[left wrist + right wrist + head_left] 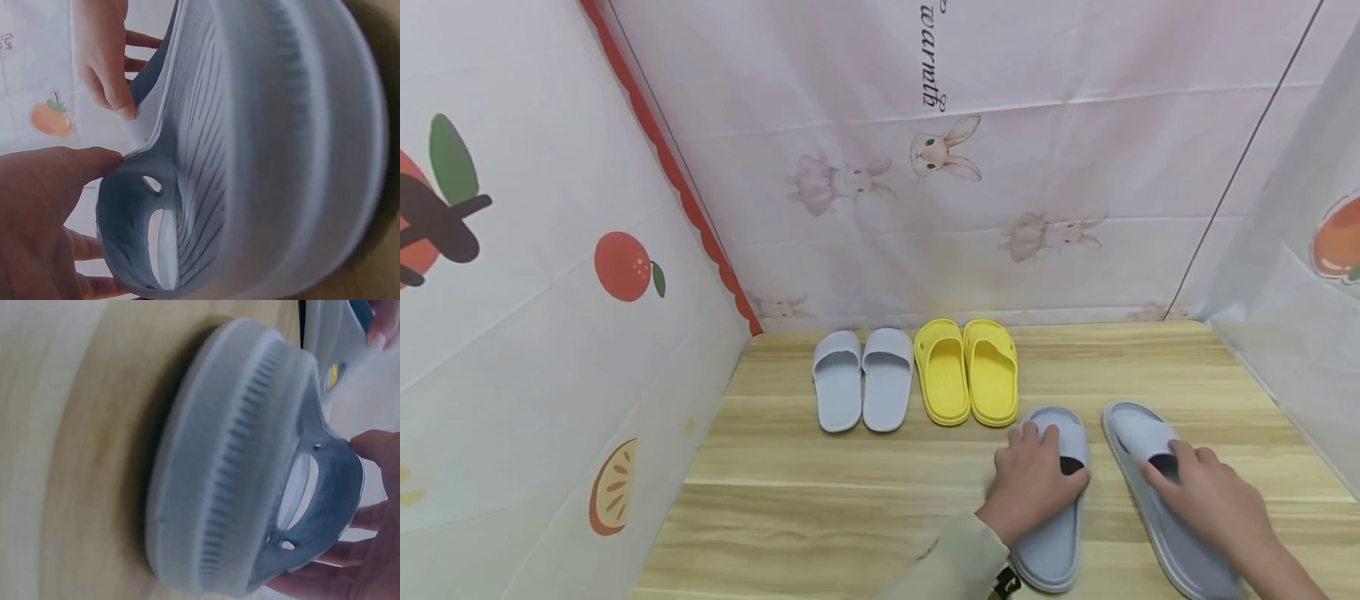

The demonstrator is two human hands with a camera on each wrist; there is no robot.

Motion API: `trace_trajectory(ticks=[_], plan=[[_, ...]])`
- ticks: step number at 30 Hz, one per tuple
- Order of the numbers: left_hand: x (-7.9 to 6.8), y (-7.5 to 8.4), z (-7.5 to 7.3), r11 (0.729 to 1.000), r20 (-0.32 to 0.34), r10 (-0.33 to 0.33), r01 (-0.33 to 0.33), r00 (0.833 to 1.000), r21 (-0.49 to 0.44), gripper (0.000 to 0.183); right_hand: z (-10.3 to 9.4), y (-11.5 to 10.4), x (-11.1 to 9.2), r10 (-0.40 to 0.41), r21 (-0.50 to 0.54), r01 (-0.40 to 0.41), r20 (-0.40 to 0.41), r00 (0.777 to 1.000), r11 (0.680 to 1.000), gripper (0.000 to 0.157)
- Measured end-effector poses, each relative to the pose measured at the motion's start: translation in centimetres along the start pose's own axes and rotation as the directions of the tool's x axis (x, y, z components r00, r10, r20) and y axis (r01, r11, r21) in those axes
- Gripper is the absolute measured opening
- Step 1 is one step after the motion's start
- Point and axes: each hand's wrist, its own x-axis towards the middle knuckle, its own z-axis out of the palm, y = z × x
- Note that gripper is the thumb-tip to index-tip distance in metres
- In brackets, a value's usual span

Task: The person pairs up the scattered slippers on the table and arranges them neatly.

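Observation:
My left hand (pixel 1033 482) grips a large grey-blue slipper (pixel 1049 550) across its strap, thumb at one side and fingers over the other. My right hand (pixel 1219 502) holds the matching slipper (pixel 1126 433) at its strap in the same way. Both slippers point toward the back, the right one slanted with its toe to the left. In the left wrist view, the thumb (pixel 100 164) touches the edge of the strap (pixel 122 206). From the right wrist, the ribbed heel (pixel 231 469) shows close up. The palms hide parts of both footbeds.
A pair of small light grey slippers (pixel 887 392) stands at the back left. Beside it sits a yellow pair (pixel 992 383), close to my left slipper's toe. Printed cloth walls (pixel 865 250) enclose the wood-grain surface (pixel 820 500) at back, left and right.

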Motion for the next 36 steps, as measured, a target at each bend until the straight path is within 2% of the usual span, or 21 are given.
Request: trace_trajectory(ticks=[17,25,29,32,36], plan=[[2.1,2.2,0.9,0.997,-0.016,-0.082,0.082,0.997,0.008,0.060,0.9,-3.6,0.7,0.079,-0.010,-0.079,-0.014,0.997,0.997,0.090],[2.8,2.7,1.2,0.994,-0.059,-0.101,0.103,0.993,0.044,0.065,1.7,-4.8,0.7,0.052,-0.010,-0.054,-0.140,0.989,0.999,0.073],[2.8,2.6,1.4,0.994,-0.061,-0.097,0.100,0.993,0.049,0.067,1.8,-4.8,0.8,0.058,-0.004,-0.059,-0.141,0.988,0.998,0.075],[2.4,2.0,1.3,0.996,-0.048,-0.065,0.068,0.997,0.051,0.067,1.6,-4.4,0.6,0.051,0.007,-0.051,-0.110,0.993,0.999,0.082],[1.1,1.4,0.8,0.989,-0.039,0.078,-0.072,0.996,0.125,0.069,1.5,-3.9,-0.2,-0.001,0.016,0.003,-0.098,0.995,1.000,0.080]])
